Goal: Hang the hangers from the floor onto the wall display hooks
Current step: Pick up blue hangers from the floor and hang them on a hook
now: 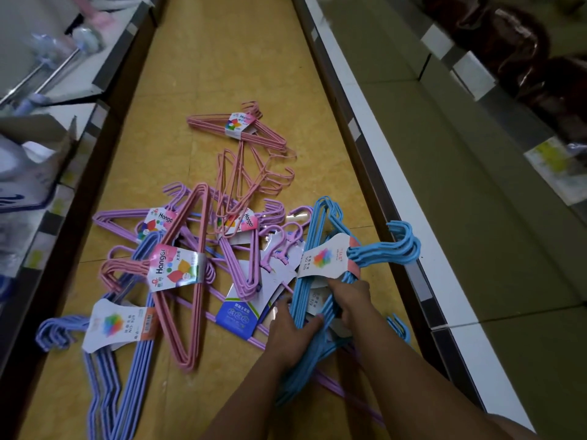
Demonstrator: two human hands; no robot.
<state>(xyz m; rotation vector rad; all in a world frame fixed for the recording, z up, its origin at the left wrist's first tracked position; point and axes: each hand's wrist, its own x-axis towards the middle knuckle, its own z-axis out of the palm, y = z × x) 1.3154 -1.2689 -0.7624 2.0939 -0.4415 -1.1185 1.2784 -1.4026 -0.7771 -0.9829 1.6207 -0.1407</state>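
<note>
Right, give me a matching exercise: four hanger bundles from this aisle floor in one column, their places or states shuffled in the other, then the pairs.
Things:
1. blue hanger bundle
2. far pink bundle
3. periwinkle bundle
4. large pink bundle

Places or states:
A. farthest up the aisle, alone
B. gripped by the left hand and right hand
C. nearest the left shelf base, at bottom left
D. middle of the pile, "Hanger" label facing up

Pairs: 1-B, 2-A, 3-C, 4-D
</note>
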